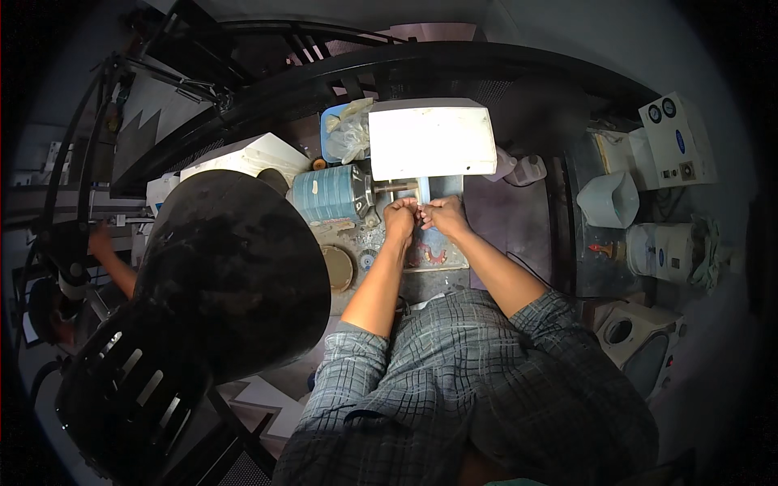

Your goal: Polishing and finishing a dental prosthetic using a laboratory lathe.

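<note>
My left hand [399, 222] and my right hand [446, 216] meet just below a pale blue-and-white wheel [425, 191]. Both have their fingers closed in a pinch around something small, mostly hidden by the fingertips. The wheel sits on the shaft [395, 187] of a ribbed blue motor [327, 194], left of my hands. Over the wheel hangs a white box-shaped hood [433, 139]. Whether the piece touches the wheel I cannot tell. Nearer to me, a curved red-and-cream piece that looks like a denture [435, 256] lies in a shallow tray [455, 265].
A large black lamp shade [235, 275] fills the left side. By the motor are a round brown-rimmed bowl [338, 269] and a blue bin [331, 146] with plastic bags. White machines, one with gauges [675, 142], stand at right. Another person's arm [113, 259] shows far left.
</note>
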Action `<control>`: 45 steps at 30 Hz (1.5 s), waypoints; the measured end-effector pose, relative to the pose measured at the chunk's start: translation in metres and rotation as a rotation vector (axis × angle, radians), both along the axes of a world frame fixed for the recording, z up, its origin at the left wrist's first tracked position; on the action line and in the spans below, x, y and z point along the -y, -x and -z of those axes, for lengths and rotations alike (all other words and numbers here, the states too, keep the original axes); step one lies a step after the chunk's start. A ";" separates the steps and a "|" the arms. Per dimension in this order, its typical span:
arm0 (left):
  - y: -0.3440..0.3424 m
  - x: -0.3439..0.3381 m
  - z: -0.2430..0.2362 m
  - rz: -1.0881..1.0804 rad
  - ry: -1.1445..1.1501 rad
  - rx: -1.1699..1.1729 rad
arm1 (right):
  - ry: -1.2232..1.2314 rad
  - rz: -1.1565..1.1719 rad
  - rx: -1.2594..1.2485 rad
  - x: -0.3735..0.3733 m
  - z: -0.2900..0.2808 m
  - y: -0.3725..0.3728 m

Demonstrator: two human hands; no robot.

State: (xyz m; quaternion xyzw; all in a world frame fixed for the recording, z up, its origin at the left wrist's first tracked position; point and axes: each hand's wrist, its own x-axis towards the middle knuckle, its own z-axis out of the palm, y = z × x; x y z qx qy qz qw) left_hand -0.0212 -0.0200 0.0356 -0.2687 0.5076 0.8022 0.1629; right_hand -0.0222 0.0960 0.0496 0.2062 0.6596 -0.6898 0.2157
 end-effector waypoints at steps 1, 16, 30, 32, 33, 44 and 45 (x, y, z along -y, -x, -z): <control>0.000 0.002 0.003 0.003 -0.002 -0.013 | 0.000 -0.005 -0.001 0.003 -0.002 -0.001; 0.002 -0.002 0.037 -0.102 -0.210 -0.038 | -0.046 0.027 -0.075 0.008 0.008 -0.006; 0.007 -0.010 0.034 -0.047 0.006 -0.015 | -0.057 0.058 -0.098 0.002 0.013 -0.004; 0.005 -0.008 0.032 -0.096 -0.105 -0.035 | -0.033 0.056 -0.099 0.002 0.016 -0.005; 0.006 -0.009 0.031 -0.096 -0.107 -0.036 | -0.008 0.053 -0.099 0.002 0.018 -0.005; 0.009 0.000 0.049 -0.032 -0.167 -0.073 | 0.003 0.081 -0.066 0.008 0.011 -0.003; 0.008 -0.001 0.051 -0.034 -0.167 -0.075 | 0.013 0.079 -0.079 0.009 0.011 -0.004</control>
